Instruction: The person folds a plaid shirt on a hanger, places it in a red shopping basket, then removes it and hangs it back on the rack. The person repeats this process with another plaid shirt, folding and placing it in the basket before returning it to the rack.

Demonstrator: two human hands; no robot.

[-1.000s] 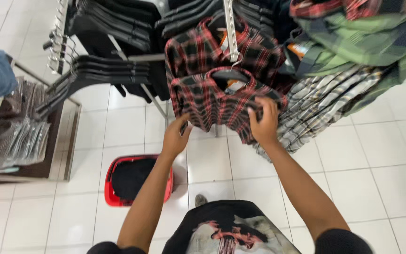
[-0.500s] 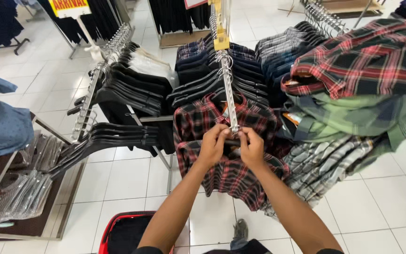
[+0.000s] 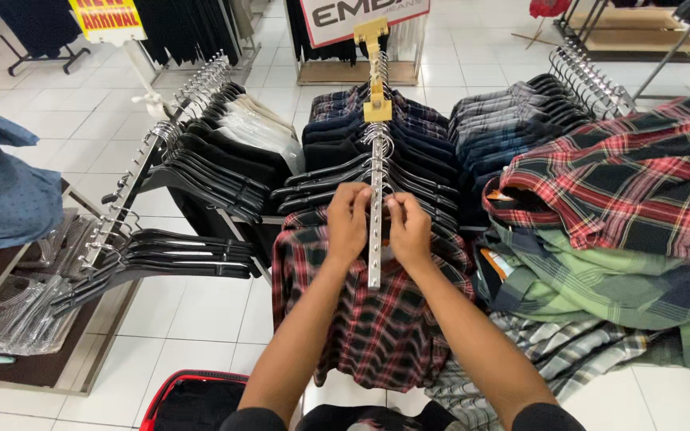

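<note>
A red and black plaid shirt (image 3: 377, 319) hangs at the front of a slanted chrome rack arm (image 3: 375, 239). My left hand (image 3: 348, 221) and my right hand (image 3: 409, 227) are both up at the shirt's collar, one on each side of the arm, fingers closed on the hanger top there. The hanger's hook is hidden behind my fingers. Behind the shirt, empty black hangers (image 3: 337, 179) and dark folded-looking shirts (image 3: 409, 132) fill the same arm.
A pile of plaid shirts (image 3: 624, 191), red on top and green below, lies to the right. Another rack arm (image 3: 153, 152) with black hangers slants at left. A red and black basket (image 3: 193, 399) sits on the white tiled floor. Blue garment (image 3: 1, 191) at far left.
My hands rose from the shirt's lower front to its collar at the rack arm. The view tilted upward, showing more of the shop and less of the floor.
</note>
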